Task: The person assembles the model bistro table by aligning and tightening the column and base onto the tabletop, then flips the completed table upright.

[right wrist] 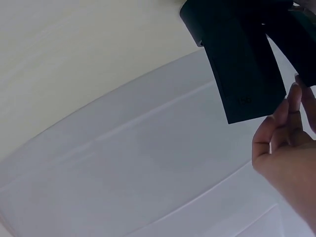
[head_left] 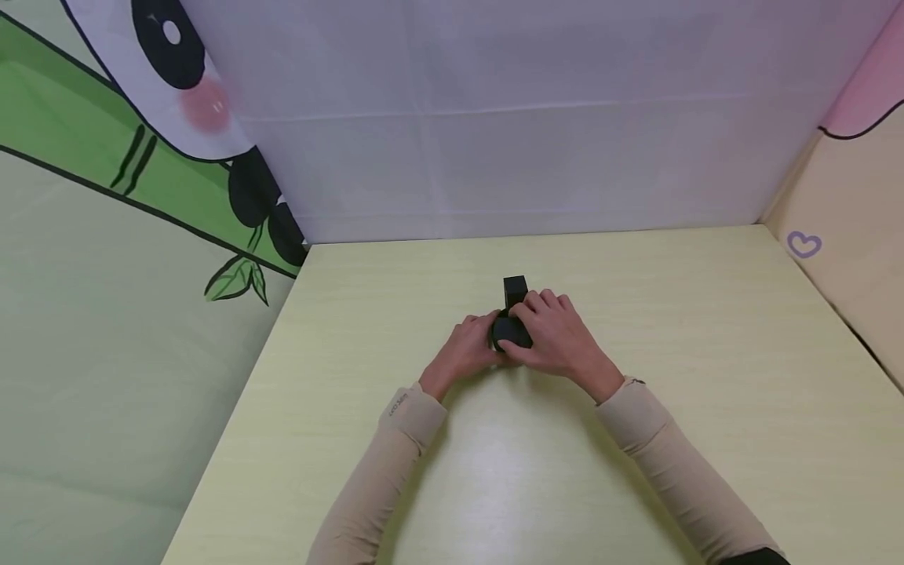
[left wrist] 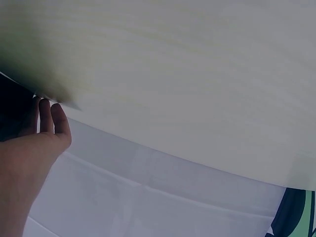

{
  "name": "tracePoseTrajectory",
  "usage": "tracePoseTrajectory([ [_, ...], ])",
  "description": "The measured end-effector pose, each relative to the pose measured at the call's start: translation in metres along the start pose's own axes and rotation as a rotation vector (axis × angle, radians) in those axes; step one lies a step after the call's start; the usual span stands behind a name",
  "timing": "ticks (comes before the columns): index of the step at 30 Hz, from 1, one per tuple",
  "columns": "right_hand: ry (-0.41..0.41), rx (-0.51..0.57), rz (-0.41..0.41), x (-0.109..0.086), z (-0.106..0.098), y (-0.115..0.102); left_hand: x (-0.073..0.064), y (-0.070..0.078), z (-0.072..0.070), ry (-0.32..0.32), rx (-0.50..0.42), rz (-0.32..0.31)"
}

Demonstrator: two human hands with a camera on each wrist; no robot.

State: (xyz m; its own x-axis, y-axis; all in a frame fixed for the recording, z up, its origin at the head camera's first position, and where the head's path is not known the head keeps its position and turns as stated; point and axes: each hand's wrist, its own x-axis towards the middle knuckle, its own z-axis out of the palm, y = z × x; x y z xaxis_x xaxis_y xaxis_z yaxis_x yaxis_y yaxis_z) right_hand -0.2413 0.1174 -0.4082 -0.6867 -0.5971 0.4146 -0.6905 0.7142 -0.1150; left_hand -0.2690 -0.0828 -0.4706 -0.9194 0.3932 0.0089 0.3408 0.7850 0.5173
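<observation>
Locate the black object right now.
In the head view, the black object is slightly right of and below the picture's centre, held between the left hand and right hand over the pale table.

Piece (head_left: 512,333) mid-frame, pretty much all black. Sleeves (head_left: 381,471) beige. Table (head_left: 318,392) pale yellow, faint woodgrain. Backdrop (head_left: 530,157) up top, soft lavender. Bamboo (head_left: 63,110) upper left, green w/ black outlines. Heart (head_left: 805,256) far right, purple.

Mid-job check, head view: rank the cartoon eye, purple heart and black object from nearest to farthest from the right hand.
1. Black object: nearest, touching the right hand at that hand's left side.
2. Purple heart: off to the right.
3. Cartoon eye: farthest, at upper left.
</observation>
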Motion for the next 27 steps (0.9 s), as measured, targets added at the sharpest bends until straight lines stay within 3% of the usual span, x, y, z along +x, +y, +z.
tracePoseTrajectory([
  [7,0.031,0.022,0.012,0.0002,0.0031,-0.0015,-0.0007,-0.0004,-0.0005,-0.006,0.001,-0.002],
  [18,0.016,0.032,0.013,0.001,0.0034,-0.0039,-0.0014,-0.0012,0.0,0.018,-0.007,0.053],
  [27,-0.064,0.13,-0.055,0.0048,0.0025,0.0001,-0.0052,0.0005,-0.0021,-0.01,-0.009,0.031],
])
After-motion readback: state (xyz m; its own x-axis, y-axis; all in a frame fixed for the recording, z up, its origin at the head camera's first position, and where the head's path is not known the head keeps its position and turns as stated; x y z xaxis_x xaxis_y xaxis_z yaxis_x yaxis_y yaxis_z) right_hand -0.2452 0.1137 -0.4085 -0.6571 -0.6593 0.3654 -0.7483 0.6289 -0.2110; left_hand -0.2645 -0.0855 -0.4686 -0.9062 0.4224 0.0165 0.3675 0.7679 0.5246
